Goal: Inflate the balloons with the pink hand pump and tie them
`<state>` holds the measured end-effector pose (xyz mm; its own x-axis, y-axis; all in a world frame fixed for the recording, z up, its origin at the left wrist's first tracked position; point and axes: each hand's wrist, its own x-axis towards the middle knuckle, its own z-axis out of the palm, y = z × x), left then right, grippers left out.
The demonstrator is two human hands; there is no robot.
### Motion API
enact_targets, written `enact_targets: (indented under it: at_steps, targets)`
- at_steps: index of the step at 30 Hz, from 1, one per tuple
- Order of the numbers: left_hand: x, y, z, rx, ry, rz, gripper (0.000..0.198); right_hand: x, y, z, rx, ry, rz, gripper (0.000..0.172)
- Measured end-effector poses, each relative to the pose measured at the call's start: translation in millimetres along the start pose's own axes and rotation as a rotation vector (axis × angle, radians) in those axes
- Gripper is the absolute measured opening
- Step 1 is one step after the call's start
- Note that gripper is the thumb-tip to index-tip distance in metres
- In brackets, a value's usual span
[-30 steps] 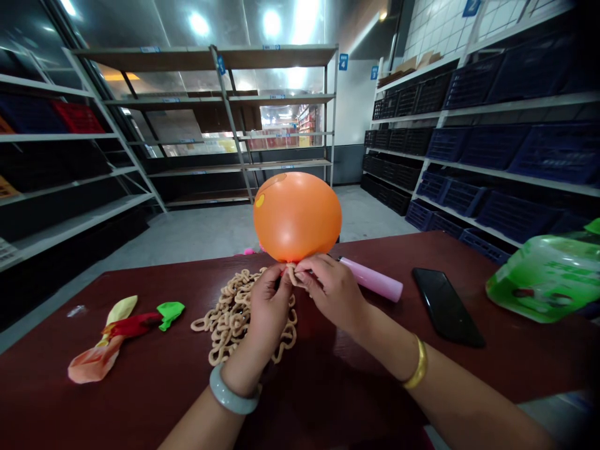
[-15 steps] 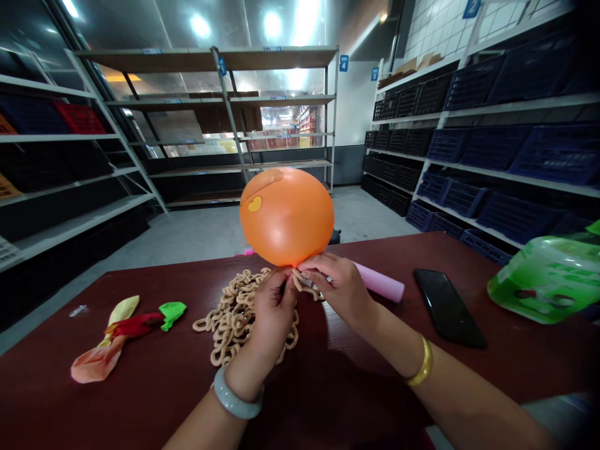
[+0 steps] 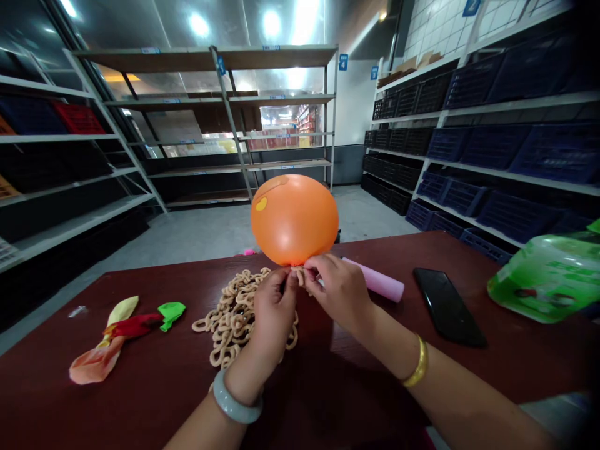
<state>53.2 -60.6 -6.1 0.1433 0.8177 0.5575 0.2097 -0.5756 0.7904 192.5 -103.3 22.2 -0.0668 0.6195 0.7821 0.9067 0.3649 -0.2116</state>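
An inflated orange balloon [image 3: 295, 222] with a yellow heart print stands upright above the table, its neck pointing down between my hands. Fingers pinched, my left hand [image 3: 274, 306] grips at the neck, where a strand of beige looped cord crosses. My right hand [image 3: 340, 290] is closed on that cord just right of the neck; the fingertips partly hide the grip. Beneath and behind my left hand lies the rest of the beige looped cord [image 3: 234, 306] in a heap. A pink tube [image 3: 382, 281] rests just beyond my right hand.
Several uninflated balloons [image 3: 126, 325] lie at the table's left. On the right are a black phone [image 3: 447, 306] and a bottle of green liquid [image 3: 544, 278]. The brown table [image 3: 164, 406] has its far edge behind the balloon. Shelves with crates [image 3: 487, 150] stand beyond.
The balloon has shifted slightly right and down and sits more upright. My right hand has drawn the cord in closer across the neck, while my left hand has hardly moved.
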Motion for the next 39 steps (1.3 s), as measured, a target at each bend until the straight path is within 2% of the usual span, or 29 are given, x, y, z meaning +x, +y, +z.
enact_targets:
  at_steps: [3, 8, 12, 14, 18, 21, 23, 30, 34, 37, 39]
  targets:
    - [-1.2, 4.4, 2.3, -0.148, -0.023, -0.080, 0.023, 2.4, -0.7, 0.0, 0.037, 0.049, 0.071, 0.006]
    - [-1.9, 4.2, 3.4, -0.259, -0.015, -0.127, 0.022, 2.8, -2.3, 0.5, 0.123, 0.068, 0.115, 0.005]
    - [-0.3, -0.5, 0.8, -0.326, -0.012, -0.205, 0.025, 3.9, -1.8, -0.9, 0.301, 0.025, 0.148, 0.019]
    - [0.6, -0.6, -0.6, -0.272, -0.004, -0.165, 0.023, 5.2, -1.0, -0.7, 0.406, -0.017, 0.214, 0.028]
    - [0.9, 1.0, 0.1, -0.094, -0.036, -0.011, 0.020, 8.0, 3.6, 4.9, 0.746, -0.093, 0.455, 0.020]
    - [0.3, 0.2, 3.4, -0.044, -0.050, 0.016, 0.021, 9.8, 9.1, 10.2, 1.036, -0.127, 0.638, 0.018]
    - [-0.3, -0.5, 6.4, -0.093, -0.069, -0.036, 0.023, 10.4, 12.7, 13.3, 1.093, -0.100, 0.694, 0.018]
    - [-8.6, -0.3, 23.6, -0.408, -0.188, -0.302, 0.032, 6.0, 26.4, 32.8, 0.988, 0.059, 0.763, 0.022]
    - [-12.0, 1.5, 30.0, -0.557, -0.199, -0.447, 0.032, 5.2, 36.0, 43.0, 1.010, 0.099, 0.788, 0.025]
    - [-7.8, 2.1, 25.5, -0.610, -0.190, -0.560, 0.035, 5.4, 36.9, 44.6, 1.036, 0.048, 0.784, 0.030]
    - [-2.6, -1.1, 20.2, -0.595, -0.150, -0.569, 0.034, 4.7, 32.9, 43.8, 1.053, -0.080, 0.804, 0.037]
